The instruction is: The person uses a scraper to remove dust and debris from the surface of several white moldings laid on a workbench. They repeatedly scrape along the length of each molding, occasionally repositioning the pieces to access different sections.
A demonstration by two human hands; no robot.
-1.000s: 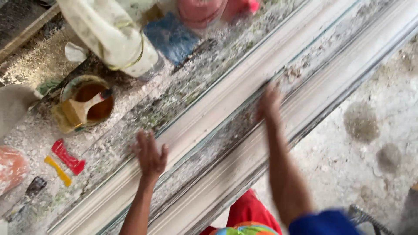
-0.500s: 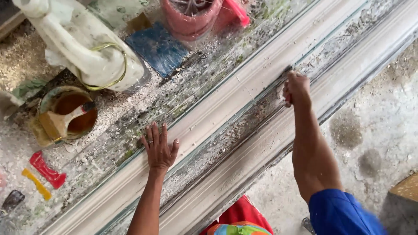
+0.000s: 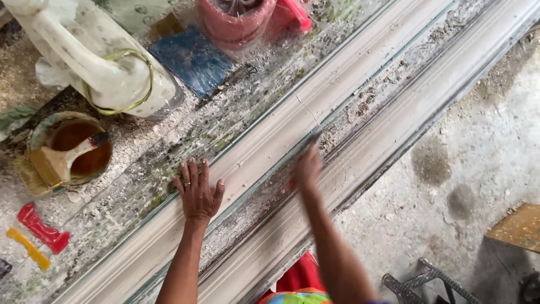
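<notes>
Pressing hand: the left hand (image 3: 198, 192) lies flat and open, fingers spread, on the long pale moulding strip (image 3: 264, 149) that runs slantwise across the desk (image 3: 169, 152).
Right hand: the right hand (image 3: 307, 166) is blurred, just beside the moulding strip on its near side, over the crumb-strewn channel; whether it grips anything I cannot tell.
Second strip: another pale moulding (image 3: 394, 132) lies parallel, nearer the person than the first strip.
Tin: a round tin of brown liquid (image 3: 70, 149) with a brush (image 3: 62, 160) in it stands well beyond the moulding strip, left of the left hand.
Jug: a white plastic jug (image 3: 95, 56) lies beyond the tin.
Small tools: red (image 3: 42, 229) and yellow (image 3: 28, 247) pieces lie far left of the strip.
</notes>
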